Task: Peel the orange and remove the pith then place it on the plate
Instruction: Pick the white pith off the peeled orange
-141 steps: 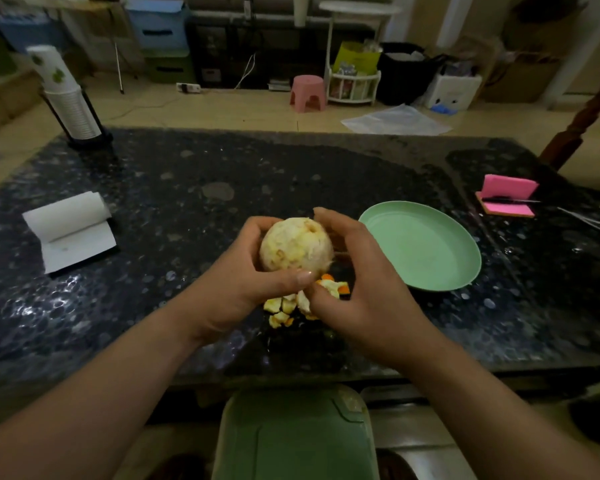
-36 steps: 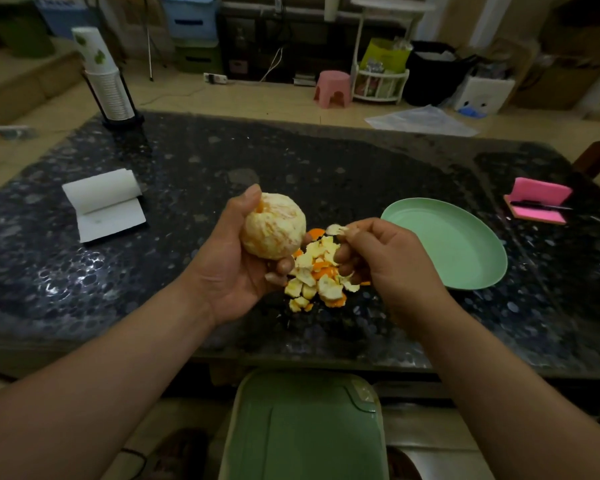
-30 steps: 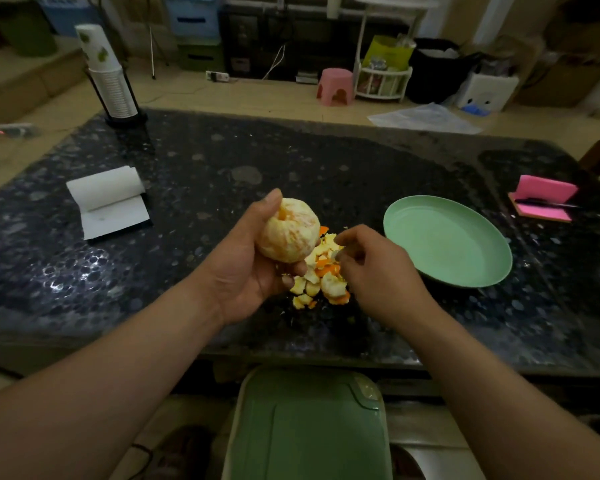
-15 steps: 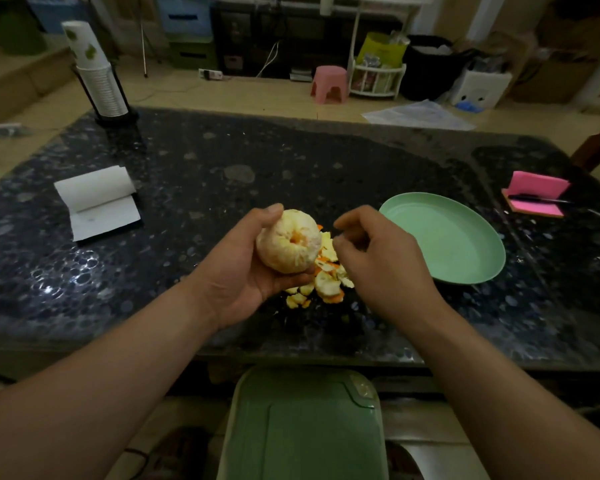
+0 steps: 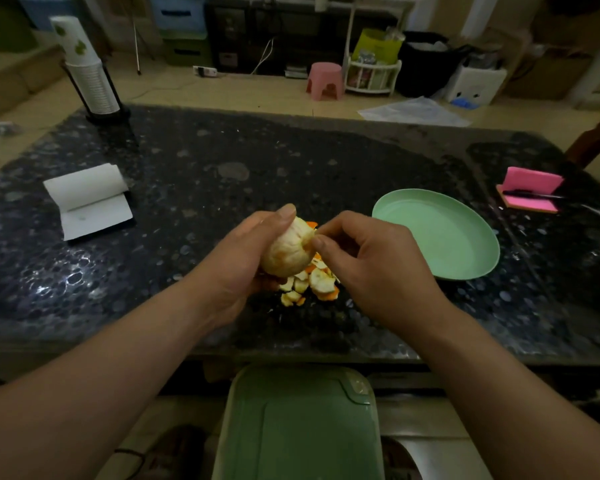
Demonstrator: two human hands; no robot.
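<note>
My left hand (image 5: 236, 261) grips a peeled, pale pith-covered orange (image 5: 286, 252) above the dark stone table (image 5: 187, 188). The thumb and forefinger of my right hand (image 5: 371, 268) pinch at the orange's upper right side, where pith sits. Below the fruit lies a heap of peel pieces (image 5: 309, 284) on the table, partly hidden by both hands. A light green plate (image 5: 437, 233) with nothing on it stands to the right of my right hand.
A white notepad (image 5: 87, 200) lies at the left. A stack of paper cups (image 5: 87, 71) in a holder stands at the far left corner. Pink sticky notes with a pen (image 5: 530, 190) are at the right. A green stool (image 5: 298, 424) is below the near edge.
My right hand dropped a bit onto the peel heap, then came back up to the orange and now pinches at its top. My left hand turned the orange slightly.
</note>
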